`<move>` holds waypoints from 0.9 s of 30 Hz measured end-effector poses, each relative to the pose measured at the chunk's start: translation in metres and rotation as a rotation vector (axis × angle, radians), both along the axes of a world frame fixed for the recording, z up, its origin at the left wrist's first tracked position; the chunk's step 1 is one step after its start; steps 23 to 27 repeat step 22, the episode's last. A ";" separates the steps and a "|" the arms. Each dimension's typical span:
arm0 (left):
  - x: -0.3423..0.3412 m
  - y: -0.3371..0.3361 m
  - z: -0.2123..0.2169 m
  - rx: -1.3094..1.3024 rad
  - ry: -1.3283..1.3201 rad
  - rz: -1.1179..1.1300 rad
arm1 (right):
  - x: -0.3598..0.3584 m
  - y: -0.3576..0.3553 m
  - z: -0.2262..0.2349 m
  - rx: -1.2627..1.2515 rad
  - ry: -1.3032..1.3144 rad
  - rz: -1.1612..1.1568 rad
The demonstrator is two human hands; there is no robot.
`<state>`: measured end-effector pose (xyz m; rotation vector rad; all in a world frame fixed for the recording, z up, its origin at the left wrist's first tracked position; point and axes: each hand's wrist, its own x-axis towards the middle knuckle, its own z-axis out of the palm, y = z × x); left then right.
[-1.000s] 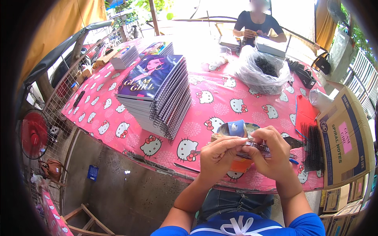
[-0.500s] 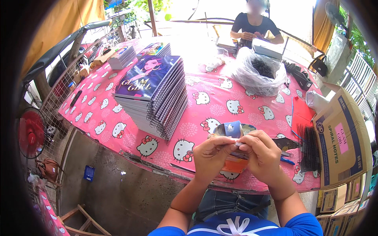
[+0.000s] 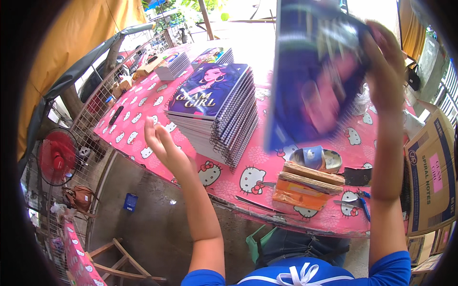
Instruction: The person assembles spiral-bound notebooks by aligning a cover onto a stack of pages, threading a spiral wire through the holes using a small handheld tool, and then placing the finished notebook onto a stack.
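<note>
My right hand (image 3: 384,62) is raised high on the right and closed on the edge of a notebook (image 3: 315,81) with a dark blue and purple cover, smeared by motion. The notebook hangs upright above the table. My left hand (image 3: 164,143) is empty, its fingers stretched out, beside the near left side of a tall stack of spiral notebooks (image 3: 210,90). Black spiral bindings line the stack's right side. Below the raised notebook, an orange-fronted wooden block (image 3: 307,188) sits on the table near me, with a blue slide sandal (image 3: 312,156) behind it.
A pink patterned cloth covers the table (image 3: 248,176). Smaller notebook piles (image 3: 172,66) stand farther back. Scissors with blue handles (image 3: 365,207) lie near the right edge, by a large cardboard box (image 3: 431,171). A red fan (image 3: 57,155) stands at the left, beside wire fencing.
My hands have moved apart from their pinch over the block. My right hand has lifted a notebook into view; my left has opened and moved left toward the stack. The view has shifted.
</note>
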<state>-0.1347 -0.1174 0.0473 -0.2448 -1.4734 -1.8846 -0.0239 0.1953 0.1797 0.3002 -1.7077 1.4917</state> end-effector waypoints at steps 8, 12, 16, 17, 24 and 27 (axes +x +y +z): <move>-0.101 -0.011 -0.006 0.179 -0.155 -0.203 | -0.205 -0.064 -0.109 0.327 -0.187 -0.260; -0.109 0.010 0.003 0.059 -0.189 0.030 | -0.217 -0.068 -0.127 0.121 -0.199 -0.110; -0.161 -0.024 -0.033 -0.031 -0.081 0.061 | -0.219 -0.062 -0.125 0.441 -0.138 -0.396; -0.158 -0.038 -0.044 -0.015 -0.071 0.015 | -0.205 -0.062 -0.131 0.554 -0.112 -0.405; -0.135 -0.040 -0.038 0.427 -0.372 -0.368 | 0.007 -0.036 -0.101 1.202 -0.787 0.169; -0.135 -0.040 -0.038 0.427 -0.372 -0.368 | 0.007 -0.036 -0.101 1.202 -0.787 0.169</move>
